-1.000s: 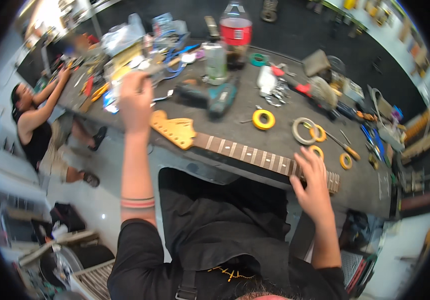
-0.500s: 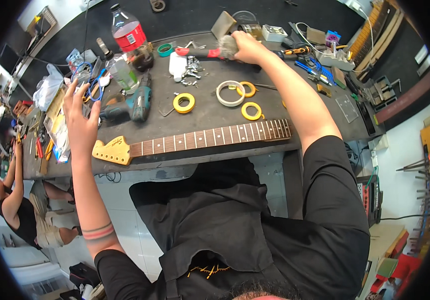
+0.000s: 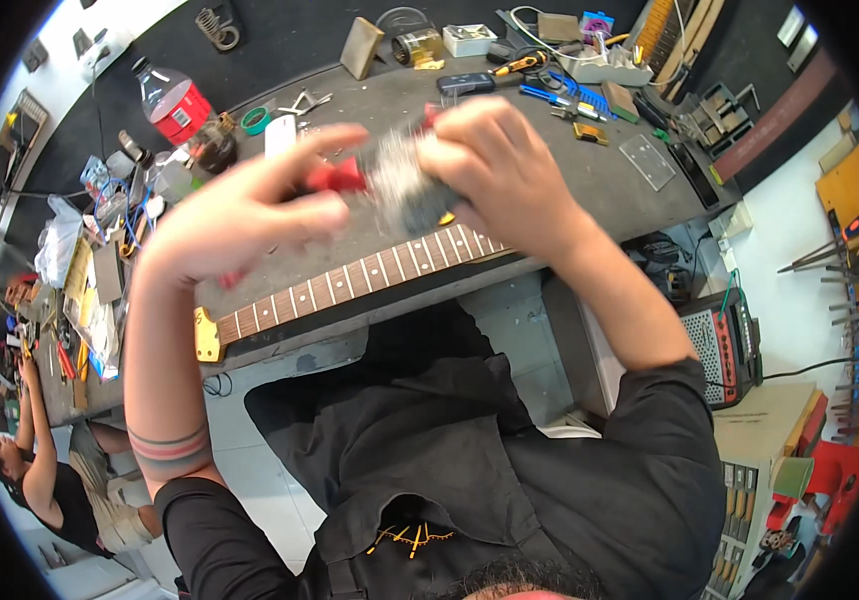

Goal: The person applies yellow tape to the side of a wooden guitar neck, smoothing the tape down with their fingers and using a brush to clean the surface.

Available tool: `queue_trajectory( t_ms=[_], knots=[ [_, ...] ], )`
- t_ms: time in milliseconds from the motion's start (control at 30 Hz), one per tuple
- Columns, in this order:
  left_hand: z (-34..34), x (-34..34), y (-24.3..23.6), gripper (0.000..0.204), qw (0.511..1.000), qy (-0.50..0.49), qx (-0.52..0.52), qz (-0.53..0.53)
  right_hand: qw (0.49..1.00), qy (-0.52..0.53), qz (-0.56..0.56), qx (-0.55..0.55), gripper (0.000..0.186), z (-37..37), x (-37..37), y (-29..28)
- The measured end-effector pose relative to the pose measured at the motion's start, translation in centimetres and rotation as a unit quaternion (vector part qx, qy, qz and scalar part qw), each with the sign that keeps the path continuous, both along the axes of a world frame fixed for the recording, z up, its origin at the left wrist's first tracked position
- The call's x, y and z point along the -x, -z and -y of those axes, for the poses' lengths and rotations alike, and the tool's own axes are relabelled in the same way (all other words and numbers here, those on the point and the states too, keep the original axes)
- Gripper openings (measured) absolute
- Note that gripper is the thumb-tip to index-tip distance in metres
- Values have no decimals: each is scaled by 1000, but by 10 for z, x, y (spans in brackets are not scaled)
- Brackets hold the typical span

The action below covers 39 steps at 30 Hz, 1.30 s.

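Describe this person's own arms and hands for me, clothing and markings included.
Both the left hand and the right hand are without gloves, the left one blurred. Black short sleeves end around the elbows, leaving the forearms uncovered. The left forearm carries banded markings, a reddish stripe between dark ones; the right forearm shows no such bands.

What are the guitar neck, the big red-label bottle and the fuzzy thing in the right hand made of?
Guitar neck: likely wood; mostly dull brown, with a yellowish, varnished-looking end.

Bottle: probably clear plastic; it looks see-through and shiny.

Fuzzy thing: blurred, so I can't be sure; its shaggy, greyish surface could be wool or bristles.
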<state>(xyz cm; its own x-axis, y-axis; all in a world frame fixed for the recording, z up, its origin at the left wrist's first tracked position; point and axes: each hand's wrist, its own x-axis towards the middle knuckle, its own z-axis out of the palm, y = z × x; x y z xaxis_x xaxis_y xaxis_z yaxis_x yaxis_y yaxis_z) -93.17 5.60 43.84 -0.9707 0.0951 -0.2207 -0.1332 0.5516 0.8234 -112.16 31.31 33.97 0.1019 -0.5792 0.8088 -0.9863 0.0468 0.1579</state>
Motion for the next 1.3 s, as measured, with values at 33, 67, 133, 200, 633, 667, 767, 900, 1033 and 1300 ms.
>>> queue_trajectory(
  t_ms=[33,67,133,200,633,667,767,900,1033,1300],
  knots=[
    [-26,4,10,73,1000,-9,-15,13,1000,3,18,-3,58,-20,-6,12],
    [-41,14,21,67,997,-20,-9,75,997,8,77,-11,60,-35,-13,27],
    [-59,22,49,57,998,-11,56,7,982,24,185,-34,91,-66,-18,51],
    [-63,25,53,51,979,12,184,-86,968,34,247,-35,110,-92,-12,70],
    [-82,36,83,59,867,111,412,-260,803,-21,581,-134,138,-125,37,127],
    [-78,24,73,59,868,113,411,-254,804,-20,579,-131,135,-122,35,124],
    [-83,21,63,64,848,107,496,-150,795,-17,590,-141,133,-121,32,119],
    [-138,82,95,65,823,102,465,-310,714,-32,685,-138,130,-118,32,106],
    [-114,54,78,67,831,106,475,-270,719,-33,679,-143,126,-128,41,114],
    [-129,76,89,54,849,93,463,-237,711,-125,690,-60,128,-117,45,119]
  ],
)
